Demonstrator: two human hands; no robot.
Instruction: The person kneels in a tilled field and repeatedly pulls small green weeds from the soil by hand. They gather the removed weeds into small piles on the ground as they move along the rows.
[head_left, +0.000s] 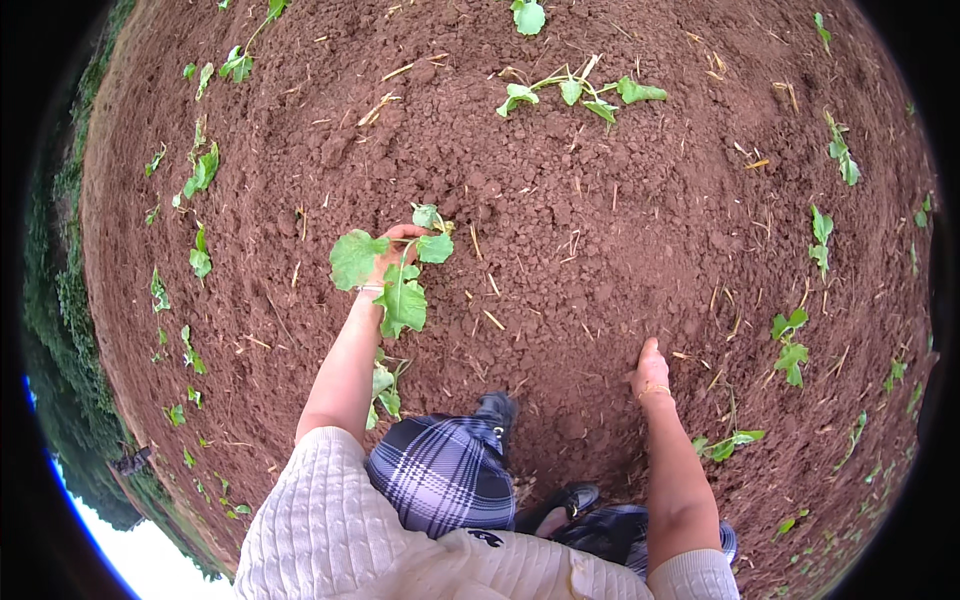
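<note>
My left hand is low over the soil, at the stems of a leafy green seedling. Its fingers curl around the stems, and broad leaves drape over the palm and wrist, hiding part of the grip. Just beyond the fingertips the reddish-brown soil is loose and darker. My right hand is lower down on the right, close to the ground, with fingers apart and nothing visible in it. Another seedling lies beside my left forearm, partly covered by it.
A limp seedling lies on the soil ahead. More seedlings run in rows at left and right. One small plant is beside my right forearm. My dark shoes stand below a plaid skirt. Straw bits litter the ground.
</note>
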